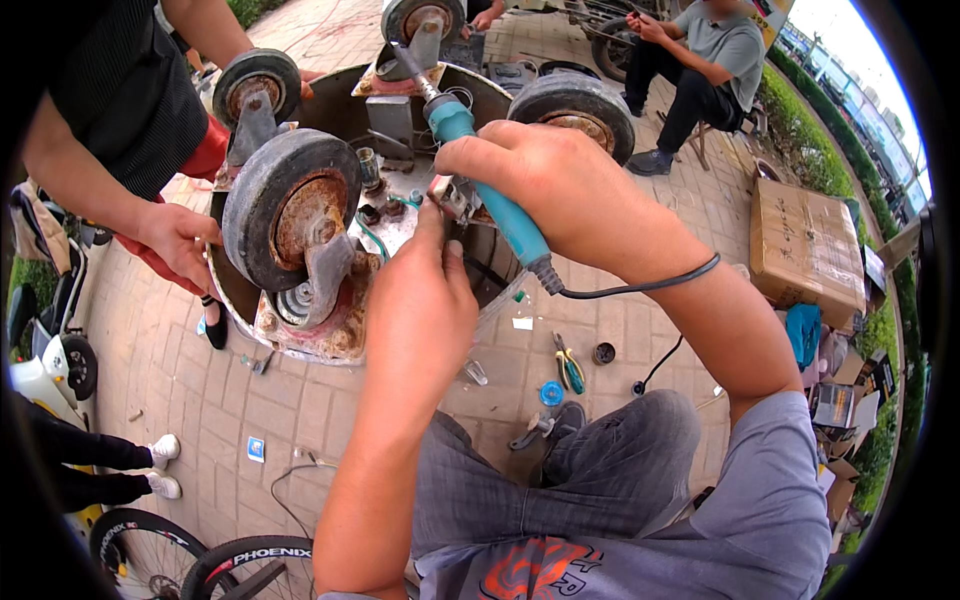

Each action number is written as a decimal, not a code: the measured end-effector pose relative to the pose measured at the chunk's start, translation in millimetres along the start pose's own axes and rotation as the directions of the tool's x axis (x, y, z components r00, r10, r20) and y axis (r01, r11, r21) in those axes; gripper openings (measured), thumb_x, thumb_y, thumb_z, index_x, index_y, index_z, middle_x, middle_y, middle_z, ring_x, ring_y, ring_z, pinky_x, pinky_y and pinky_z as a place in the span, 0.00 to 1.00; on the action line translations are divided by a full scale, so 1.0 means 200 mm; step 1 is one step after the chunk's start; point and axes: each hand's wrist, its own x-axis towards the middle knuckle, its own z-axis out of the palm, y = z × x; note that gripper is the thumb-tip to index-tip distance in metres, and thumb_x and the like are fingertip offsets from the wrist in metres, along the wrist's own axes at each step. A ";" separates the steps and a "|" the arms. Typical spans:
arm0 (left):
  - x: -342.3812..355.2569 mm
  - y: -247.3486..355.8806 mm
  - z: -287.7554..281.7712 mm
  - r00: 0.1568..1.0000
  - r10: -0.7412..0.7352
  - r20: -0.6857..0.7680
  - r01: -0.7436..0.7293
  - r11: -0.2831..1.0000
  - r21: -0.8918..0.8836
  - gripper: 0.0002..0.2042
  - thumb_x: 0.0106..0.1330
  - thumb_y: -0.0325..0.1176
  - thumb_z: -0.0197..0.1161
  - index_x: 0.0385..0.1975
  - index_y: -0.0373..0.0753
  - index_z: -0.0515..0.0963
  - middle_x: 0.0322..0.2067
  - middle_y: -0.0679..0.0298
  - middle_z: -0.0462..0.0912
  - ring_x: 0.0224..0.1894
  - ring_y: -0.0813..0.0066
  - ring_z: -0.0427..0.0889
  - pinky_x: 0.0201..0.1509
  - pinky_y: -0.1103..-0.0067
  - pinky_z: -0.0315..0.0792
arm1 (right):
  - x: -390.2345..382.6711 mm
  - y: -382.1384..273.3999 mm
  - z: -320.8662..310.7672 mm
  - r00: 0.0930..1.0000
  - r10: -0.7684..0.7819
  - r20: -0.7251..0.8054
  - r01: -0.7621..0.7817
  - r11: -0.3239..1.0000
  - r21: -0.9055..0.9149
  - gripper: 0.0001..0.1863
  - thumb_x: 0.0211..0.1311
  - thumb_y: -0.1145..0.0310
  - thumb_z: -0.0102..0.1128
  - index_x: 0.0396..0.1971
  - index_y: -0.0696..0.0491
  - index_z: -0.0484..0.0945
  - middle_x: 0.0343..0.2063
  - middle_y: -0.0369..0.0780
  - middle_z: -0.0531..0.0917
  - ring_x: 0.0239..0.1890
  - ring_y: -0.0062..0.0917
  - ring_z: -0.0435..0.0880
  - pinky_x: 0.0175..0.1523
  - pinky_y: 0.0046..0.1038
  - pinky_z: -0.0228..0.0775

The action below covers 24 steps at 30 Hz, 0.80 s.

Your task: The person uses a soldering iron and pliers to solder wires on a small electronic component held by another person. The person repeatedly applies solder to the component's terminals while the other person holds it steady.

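Note:
In my right hand (pixel 550 180) is a teal soldering iron (pixel 512 225), its metal tip pointing up and away over an upturned round metal housing (pixel 228 272). My left hand (pixel 422 305) reaches into the housing, fingertips at a small red-and-white part (pixel 452 197) that they seem to grip; the thumb side is partly hidden. Green wire (pixel 372 238) runs beside those fingers. Rusty caster wheels stand on the housing, a large one (pixel 290 210) left of my left hand and another (pixel 575 112) beyond my right hand. Another person's hand (pixel 180 240) steadies the housing's left rim.
Pliers (pixel 568 365), a blue round lid (pixel 551 393) and a black cap (pixel 603 353) lie on the brick paving before my knees. The iron's black cord (pixel 640 287) crosses my right forearm. A cardboard box (pixel 806 250) stands at right; bicycle wheels (pixel 250 560) are lower left. Another person sits far right.

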 end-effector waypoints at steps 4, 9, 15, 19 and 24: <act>0.00 0.01 0.01 1.000 0.007 -0.015 -0.007 1.000 -0.024 0.18 0.67 0.25 0.53 0.56 0.28 0.70 0.36 0.39 0.81 0.39 0.41 0.81 0.41 0.58 0.74 | 0.00 0.01 -0.01 1.000 -0.016 -0.006 0.017 1.000 0.008 0.16 0.51 0.73 0.62 0.42 0.50 0.75 0.25 0.42 0.78 0.32 0.38 0.85 0.34 0.35 0.78; 0.00 0.01 -0.01 1.000 0.007 0.007 -0.007 0.999 0.039 0.18 0.67 0.25 0.53 0.56 0.28 0.70 0.33 0.40 0.81 0.36 0.41 0.81 0.38 0.57 0.73 | -0.01 0.00 0.00 0.999 -0.019 -0.039 0.021 0.998 0.058 0.15 0.50 0.72 0.62 0.41 0.51 0.76 0.26 0.41 0.78 0.31 0.37 0.84 0.34 0.35 0.77; 0.00 0.01 0.00 1.000 0.003 0.014 -0.004 0.999 0.035 0.20 0.66 0.26 0.54 0.58 0.27 0.69 0.29 0.40 0.80 0.33 0.41 0.81 0.35 0.58 0.73 | 0.00 0.00 -0.01 0.998 -0.034 -0.054 0.037 0.998 0.051 0.15 0.50 0.72 0.62 0.41 0.51 0.77 0.26 0.41 0.78 0.32 0.37 0.84 0.35 0.35 0.77; 0.00 0.01 0.00 1.000 0.021 0.008 -0.022 0.998 0.059 0.20 0.66 0.26 0.55 0.57 0.26 0.70 0.28 0.40 0.80 0.33 0.41 0.81 0.35 0.58 0.73 | -0.01 0.00 -0.01 0.999 -0.034 -0.043 0.036 0.998 0.057 0.14 0.50 0.72 0.61 0.40 0.51 0.77 0.26 0.41 0.79 0.32 0.37 0.84 0.35 0.35 0.77; 0.00 0.00 0.01 0.999 0.031 -0.020 -0.030 0.998 0.047 0.19 0.65 0.25 0.55 0.55 0.25 0.71 0.29 0.39 0.80 0.33 0.41 0.81 0.36 0.58 0.73 | -0.01 0.00 -0.02 0.999 -0.027 -0.043 0.029 0.997 0.065 0.15 0.49 0.73 0.62 0.40 0.52 0.77 0.26 0.42 0.79 0.32 0.37 0.85 0.34 0.35 0.78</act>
